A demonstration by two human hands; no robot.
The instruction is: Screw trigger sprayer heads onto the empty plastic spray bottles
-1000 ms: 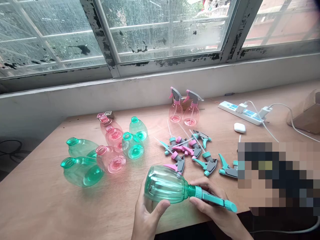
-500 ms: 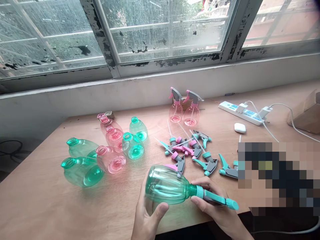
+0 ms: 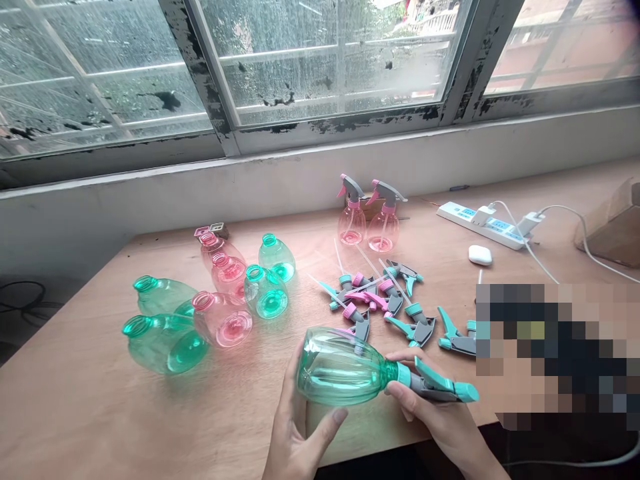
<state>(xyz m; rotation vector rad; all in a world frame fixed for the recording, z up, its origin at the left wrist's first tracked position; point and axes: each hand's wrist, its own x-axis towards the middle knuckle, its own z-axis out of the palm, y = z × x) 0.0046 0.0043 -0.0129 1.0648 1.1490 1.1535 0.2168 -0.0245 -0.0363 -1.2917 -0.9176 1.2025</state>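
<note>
A clear green spray bottle (image 3: 340, 367) lies sideways in my hands above the table's near edge. My left hand (image 3: 300, 433) cups its body from below, thumb against the side. My right hand (image 3: 440, 413) is closed round the teal and grey trigger head (image 3: 435, 385) fitted on the bottle's neck. Loose trigger heads (image 3: 380, 300), pink and teal, lie in a heap just beyond the bottle. Several empty green and pink bottles (image 3: 210, 307) lie on their sides to the left.
Two assembled pink spray bottles (image 3: 367, 217) stand at the back of the wooden table (image 3: 100, 400). A white power strip (image 3: 480, 223) with plugs and cables, and a small white case (image 3: 479, 255), lie at the right. A blurred patch covers the right foreground.
The green bottle has turned in my hands and shifted slightly right. The trigger head has rotated so that its lever now shows on top. My left thumb has slid along the bottle.
</note>
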